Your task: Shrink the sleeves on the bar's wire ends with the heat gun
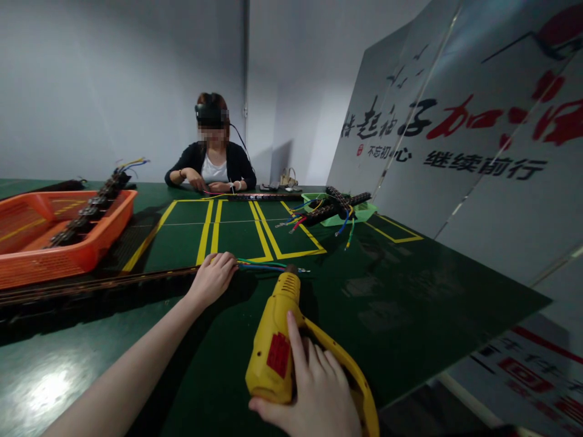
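Note:
My left hand [215, 278] is closed around the right end of a long black cable chain [104, 291] lying across the table. Blue and green wires [264, 265] stick out past its fingers to the right, with metal lugs at their tips. A yellow heat gun [268, 321] with a red label is gripped in my right hand [321, 388], index finger stretched along its body. The gun's dark nozzle points away from me, at the wires near their lugs. Whether nozzle and wires touch, I cannot tell.
At left stands an orange basket [77, 258] with a black cable chain in it. A green basket [359, 213] with several chains and loose wires sits at the far right. Opposite, a co-worker [214, 158] in a headset handles another chain [266, 196]. Yellow tape marks the green table [410, 303].

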Motion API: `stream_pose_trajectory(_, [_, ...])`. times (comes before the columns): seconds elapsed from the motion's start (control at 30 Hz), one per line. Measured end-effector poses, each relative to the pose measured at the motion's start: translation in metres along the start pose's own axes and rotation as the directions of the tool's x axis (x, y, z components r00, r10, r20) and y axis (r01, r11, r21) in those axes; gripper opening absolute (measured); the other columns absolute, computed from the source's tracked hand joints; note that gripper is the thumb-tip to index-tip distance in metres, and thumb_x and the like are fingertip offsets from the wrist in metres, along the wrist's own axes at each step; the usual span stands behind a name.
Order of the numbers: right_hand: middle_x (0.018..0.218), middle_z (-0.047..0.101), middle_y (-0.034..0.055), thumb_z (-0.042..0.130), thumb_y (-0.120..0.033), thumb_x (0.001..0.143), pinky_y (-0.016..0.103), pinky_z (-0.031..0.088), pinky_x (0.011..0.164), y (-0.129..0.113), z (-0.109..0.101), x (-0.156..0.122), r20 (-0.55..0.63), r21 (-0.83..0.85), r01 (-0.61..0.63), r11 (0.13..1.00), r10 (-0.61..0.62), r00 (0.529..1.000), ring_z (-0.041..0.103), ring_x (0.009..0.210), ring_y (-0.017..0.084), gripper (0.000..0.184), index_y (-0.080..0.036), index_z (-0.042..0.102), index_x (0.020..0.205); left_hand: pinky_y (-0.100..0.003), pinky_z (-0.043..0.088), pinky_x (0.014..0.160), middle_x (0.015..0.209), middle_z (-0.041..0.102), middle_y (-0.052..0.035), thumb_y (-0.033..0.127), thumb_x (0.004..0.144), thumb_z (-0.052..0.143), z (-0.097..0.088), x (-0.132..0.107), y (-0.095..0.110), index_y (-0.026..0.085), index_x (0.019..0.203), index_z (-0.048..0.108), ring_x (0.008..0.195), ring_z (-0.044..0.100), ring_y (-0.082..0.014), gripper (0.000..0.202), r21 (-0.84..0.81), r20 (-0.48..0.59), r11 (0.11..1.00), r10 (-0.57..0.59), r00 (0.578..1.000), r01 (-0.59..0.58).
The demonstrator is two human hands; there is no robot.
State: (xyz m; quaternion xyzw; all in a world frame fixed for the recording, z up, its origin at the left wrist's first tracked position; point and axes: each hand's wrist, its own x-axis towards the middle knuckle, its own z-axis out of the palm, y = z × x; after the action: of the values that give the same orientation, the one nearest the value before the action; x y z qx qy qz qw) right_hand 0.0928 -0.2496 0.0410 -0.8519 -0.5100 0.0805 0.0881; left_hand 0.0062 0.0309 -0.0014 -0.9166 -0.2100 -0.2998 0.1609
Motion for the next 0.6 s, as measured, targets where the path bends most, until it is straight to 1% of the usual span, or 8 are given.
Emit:
stream_pose_trajectory(0.1, [0.133,0.051,0.0193,0.071,-0.066,0.059,0.052,0.036,0.103,-0.013,0.000,0.003,0.025,0.025,0.049,0.998,-0.050,0.998,0.049,0.121,0.037,0.125,-0.014,0.002,0.150,-0.036,0.038,0.088,0.100,0.062,-0.0066,0.028,0.097,0.035,0.001,0.000,0.000,0.017,0.098,0.058,0.092,0.056,-0.0202,0.027,-0.002,-0.007,1.000,-0.001,1.000,0.001])
stream_pose_trajectory(0.2, [0.132,0.052,0.0199,0.070,-0.069,0.058,0.051,0.037,0.102,-0.026,0.002,0.008,0.048,0.051,0.117,0.992,-0.120,0.992,0.051,0.119,0.037,0.127,-0.014,0.002,0.149,-0.036,0.038,0.089,0.099,0.062,-0.0066,0.028,0.097,0.034,0.003,0.000,-0.001,0.017,0.098,0.059,0.093,0.056,-0.0202,0.027,-0.011,-0.015,1.000,-0.003,1.000,0.003])
stream_pose_trajectory(0.3, [0.130,0.053,0.0205,0.070,-0.072,0.055,0.051,0.038,0.101,-0.040,0.009,0.011,0.048,0.060,0.173,0.983,-0.176,0.983,0.052,0.116,0.037,0.130,-0.014,0.000,0.149,-0.037,0.038,0.088,0.098,0.062,-0.0065,0.029,0.097,0.034,0.004,0.000,-0.001,0.017,0.097,0.059,0.093,0.056,-0.0205,0.027,-0.022,-0.020,1.000,-0.017,1.000,0.016])
stream_pose_trajectory(0.4, [0.131,0.052,0.0210,0.067,-0.076,0.053,0.053,0.038,0.101,-0.051,0.018,0.013,0.054,0.063,0.199,0.978,-0.203,0.978,0.052,0.115,0.039,0.132,-0.015,0.000,0.149,-0.037,0.038,0.087,0.097,0.062,-0.0067,0.027,0.096,0.034,0.003,0.001,-0.001,0.017,0.096,0.059,0.092,0.056,-0.0206,0.027,-0.053,-0.012,0.998,-0.027,1.000,0.027])
stream_pose_trajectory(0.5, [0.131,0.052,0.0216,0.066,-0.079,0.050,0.055,0.038,0.100,-0.057,0.024,0.014,0.068,0.062,0.209,0.976,-0.213,0.975,0.053,0.114,0.040,0.136,-0.016,-0.002,0.148,-0.037,0.038,0.087,0.098,0.061,-0.0070,0.024,0.095,0.035,0.001,0.001,0.000,0.018,0.095,0.058,0.092,0.056,-0.0204,0.025,-0.096,0.004,0.995,-0.028,1.000,0.029])
stream_pose_trajectory(0.6, [0.130,0.053,0.0208,0.066,-0.079,0.050,0.055,0.038,0.100,-0.057,0.025,0.014,0.062,0.072,0.216,0.974,-0.220,0.973,0.053,0.114,0.039,0.136,-0.016,-0.003,0.148,-0.037,0.038,0.088,0.099,0.061,-0.0069,0.023,0.094,0.036,0.000,0.000,-0.001,0.019,0.096,0.058,0.094,0.055,-0.0206,0.022,-0.096,0.016,0.995,-0.024,1.000,0.026])
